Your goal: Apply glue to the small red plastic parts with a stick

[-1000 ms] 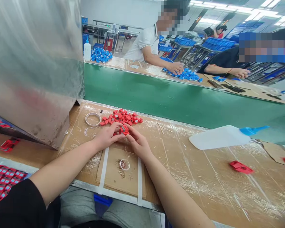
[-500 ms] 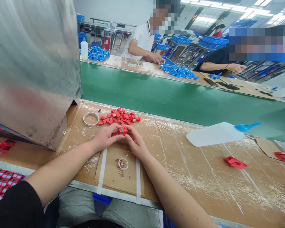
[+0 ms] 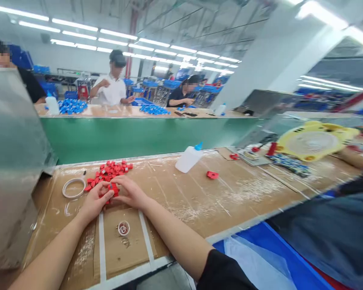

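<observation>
A small red plastic part [image 3: 113, 189] with a grey patch is held between my two hands, just in front of the red pile. My left hand [image 3: 95, 200] is closed on its left side with thumb and fingers. From the right, the curled fingers of my right hand [image 3: 130, 193] grip the same part, partly covering it. Several similar red parts lie heaped in a pile [image 3: 109, 170] right behind my hands. Below them, a small round cup [image 3: 124, 228] with a stick in it sits on a taped cardboard sheet [image 3: 130, 251].
A tape roll [image 3: 74, 188] lies to the left, by a metal housing [image 3: 12, 169]. Rightward are a white bottle [image 3: 188, 158] with a blue tip, a loose red part [image 3: 212, 175] and a yellow frame [image 3: 317, 141]. Co-workers sit beyond the green belt [image 3: 139, 135].
My view has swung to the right, bringing the yellow frame and a neighbour at the right into sight. Both hands stay together at the red part.
</observation>
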`<state>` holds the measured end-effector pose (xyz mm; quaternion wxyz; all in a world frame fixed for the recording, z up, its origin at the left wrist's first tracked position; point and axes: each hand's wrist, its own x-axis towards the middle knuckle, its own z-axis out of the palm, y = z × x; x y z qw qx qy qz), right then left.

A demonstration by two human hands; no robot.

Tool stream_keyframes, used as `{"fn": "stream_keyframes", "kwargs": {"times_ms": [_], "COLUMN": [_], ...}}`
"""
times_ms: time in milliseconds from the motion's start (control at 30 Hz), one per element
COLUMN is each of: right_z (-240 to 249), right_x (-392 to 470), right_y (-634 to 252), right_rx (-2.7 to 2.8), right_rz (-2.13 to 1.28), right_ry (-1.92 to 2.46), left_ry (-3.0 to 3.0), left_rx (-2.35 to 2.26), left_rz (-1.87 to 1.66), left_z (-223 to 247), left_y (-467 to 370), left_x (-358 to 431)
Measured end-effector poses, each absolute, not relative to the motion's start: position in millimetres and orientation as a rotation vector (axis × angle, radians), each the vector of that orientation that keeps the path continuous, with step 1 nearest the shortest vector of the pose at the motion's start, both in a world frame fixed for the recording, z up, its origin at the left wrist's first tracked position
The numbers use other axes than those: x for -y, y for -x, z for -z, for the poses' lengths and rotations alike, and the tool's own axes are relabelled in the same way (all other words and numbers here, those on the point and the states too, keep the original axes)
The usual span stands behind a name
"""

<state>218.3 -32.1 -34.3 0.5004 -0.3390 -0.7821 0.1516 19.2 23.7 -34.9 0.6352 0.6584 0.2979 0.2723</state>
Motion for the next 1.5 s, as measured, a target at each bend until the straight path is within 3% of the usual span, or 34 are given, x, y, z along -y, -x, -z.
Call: {"fn": "stream_keyframes", "kwargs": {"times_ms": [333, 567, 700, 900, 1067, 1267, 1500], "right_z": [37, 36, 19, 2, 9, 13, 8], "right_x": [108, 183, 157, 81, 47, 64, 69], "right_y": [-292, -376, -353, -249, -218, -221, -227], "right_rx": [1.866, 1.277, 1.268, 1.615, 1.989, 2.327, 2.422], "right_rz": [-0.032, 0.243, 0.353, -0.134, -0.481, -0.822, -0.992], "right_ry": [1.679, 2.147, 1.838, 1.259, 0.944, 0.824, 0.869], "left_ry": [-1.249, -1.096, -1.233, -1.734, -1.904, -1.889, -1.869], "left_rx": [-0.662, -0.687, -0.734, -0.75, -0.762, -0.769, -0.829], "left_rz": [-0.927, -0.86, -0.796, -0.861, -0.816, -0.818, -0.721], "left_z": [17, 21, 28, 24, 31, 35, 23], "left_y": [-12, -17, -14, -8, -4, -13, -17], "left_x": [-31, -36, -41, -22, -24, -15, -16]}}
